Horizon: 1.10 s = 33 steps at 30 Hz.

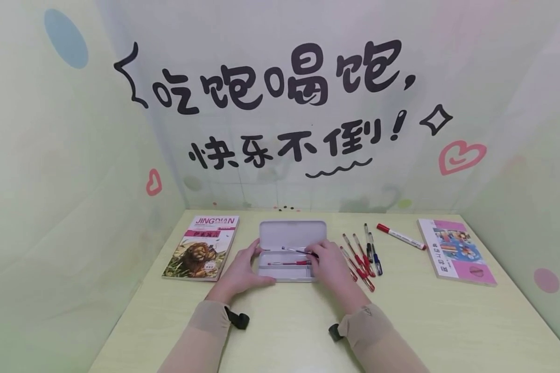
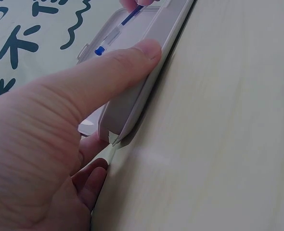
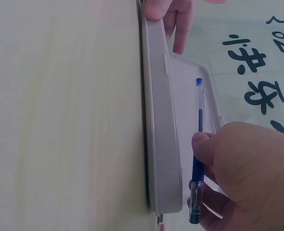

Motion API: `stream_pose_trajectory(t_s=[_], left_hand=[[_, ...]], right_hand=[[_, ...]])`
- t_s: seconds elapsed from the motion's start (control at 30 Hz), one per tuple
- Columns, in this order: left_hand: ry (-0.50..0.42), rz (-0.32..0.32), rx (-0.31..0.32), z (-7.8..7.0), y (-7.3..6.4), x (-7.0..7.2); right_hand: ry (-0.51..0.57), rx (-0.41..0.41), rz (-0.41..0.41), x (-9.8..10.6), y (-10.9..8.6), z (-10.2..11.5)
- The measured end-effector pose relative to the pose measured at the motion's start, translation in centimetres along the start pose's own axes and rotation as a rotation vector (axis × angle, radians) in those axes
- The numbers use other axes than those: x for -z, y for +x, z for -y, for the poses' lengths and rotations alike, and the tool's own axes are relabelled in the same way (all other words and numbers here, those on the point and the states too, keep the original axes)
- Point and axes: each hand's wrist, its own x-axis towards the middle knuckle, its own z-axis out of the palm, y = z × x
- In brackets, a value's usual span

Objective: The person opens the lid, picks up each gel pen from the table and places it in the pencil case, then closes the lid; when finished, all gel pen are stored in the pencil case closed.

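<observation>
An open pale lilac pencil case (image 1: 293, 235) lies on the table with its lid raised at the back. My left hand (image 1: 242, 269) grips its left end, the thumb along the front edge and the other fingers around the side. Between thumb and fingers, my right hand (image 1: 332, 264) pinches a blue gel pen (image 3: 198, 166) above the case, roughly level with its long side. A red pen (image 1: 284, 263) lies inside the case. What else is in there is partly hidden by the right hand.
Several red pens (image 1: 365, 269) and some dark ones lie right of the case, near a blue pen (image 1: 377, 263). Behind them is a red-capped marker (image 1: 401, 237). A lion-cover book (image 1: 200, 251) lies left; a pink book (image 1: 457, 252) lies right. A printed wall stands behind.
</observation>
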Motion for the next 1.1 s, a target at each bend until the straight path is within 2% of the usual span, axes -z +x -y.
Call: stream_pose_trajectory(t_s=[0.33, 0.77, 1.1], left_hand=[[0.013, -0.004, -0.017, 0.1, -0.1, 0.1], [0.013, -0.002, -0.022, -0.1, 0.0, 0.1], [0.023, -0.002, -0.016, -0.1, -0.1, 0.1]], right_hand=[[-0.023, 0.111, -0.021, -1.8, 0.6, 0.8], [0.023, 0.047, 0.086, -2.3, 1.0, 1.7], [-0.03, 0.011, 0.129, -2.3, 1.1, 1.7]])
